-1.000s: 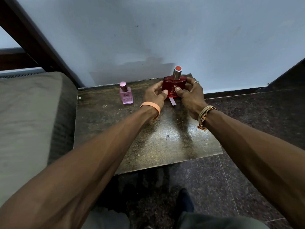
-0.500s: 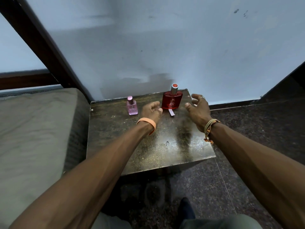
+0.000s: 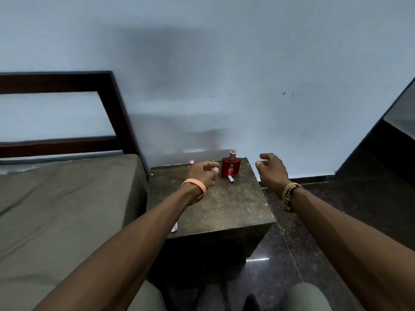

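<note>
I see the red bottle (image 3: 231,167) standing upright near the far edge of the small dark table (image 3: 224,212), close to the wall (image 3: 224,63), with its silver neck and red-topped cap pointing up. A pale paper strip (image 3: 231,178) lies on the tabletop just in front of its base. My left hand (image 3: 203,172) hovers just to the left of the bottle without touching it. Its fingers are loosely curled, the thumb tip is near the forefinger, and there is nothing in its grasp. My right hand (image 3: 271,170) hangs on the other side, a little further from the bottle and beyond the table's right edge. It is relaxed and half curled, and it too holds nothing. So the bottle stands between the two hands, apart from both. An orange wristband (image 3: 194,186) sits on the left wrist, woven thread bands (image 3: 289,194) on the right, and a ring (image 3: 273,156) shows on a right finger. Behind the left hand I can make out only the pink cap of a second bottle (image 3: 191,162), and the rest of it is hidden. A small white scrap (image 3: 174,227) pokes out at the table's left edge beside my forearm. The bed (image 3: 67,198) with its dark wooden headboard (image 3: 107,81) stands against the table's left side, and dark polished floor (image 3: 336,221) runs to the right.
</note>
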Demonstrator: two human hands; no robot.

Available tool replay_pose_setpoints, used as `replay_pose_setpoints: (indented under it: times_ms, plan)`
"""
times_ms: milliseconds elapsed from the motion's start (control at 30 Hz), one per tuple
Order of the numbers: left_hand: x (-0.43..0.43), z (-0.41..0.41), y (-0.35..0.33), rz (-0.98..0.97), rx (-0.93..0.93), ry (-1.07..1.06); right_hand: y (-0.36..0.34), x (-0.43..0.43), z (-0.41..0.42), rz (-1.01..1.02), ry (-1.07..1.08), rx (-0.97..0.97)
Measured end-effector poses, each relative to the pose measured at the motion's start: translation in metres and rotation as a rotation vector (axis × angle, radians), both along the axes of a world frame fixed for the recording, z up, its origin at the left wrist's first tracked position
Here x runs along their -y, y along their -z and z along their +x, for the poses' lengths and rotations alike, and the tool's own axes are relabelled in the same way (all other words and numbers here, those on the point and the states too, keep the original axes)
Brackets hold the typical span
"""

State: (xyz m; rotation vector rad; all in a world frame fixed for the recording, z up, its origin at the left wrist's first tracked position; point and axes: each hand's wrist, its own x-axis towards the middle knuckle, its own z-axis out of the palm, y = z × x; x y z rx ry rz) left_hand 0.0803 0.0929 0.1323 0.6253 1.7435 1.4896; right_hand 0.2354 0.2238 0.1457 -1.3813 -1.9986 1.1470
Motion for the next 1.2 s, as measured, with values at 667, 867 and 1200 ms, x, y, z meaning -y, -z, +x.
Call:
replay_pose_setpoints:
  times_ms: [667, 867, 1200]
  plan:
    - [0.15, -0.026, -0.058, 0.07, -0.111, -0.26, -0.096, 0.166, -0.046, 0.093, -0.374, -0.144]
    - [0.167, -0.043, -0.017, -0.021, -0.033, -0.324, -0.056, 0.19, -0.08, -0.105, -0.491, -0.078]
    - [0.153, -0.079, 0.151, -0.346, 0.139, -0.393, 0.077, 0.19, -0.131, -0.303, -0.531, 0.172]
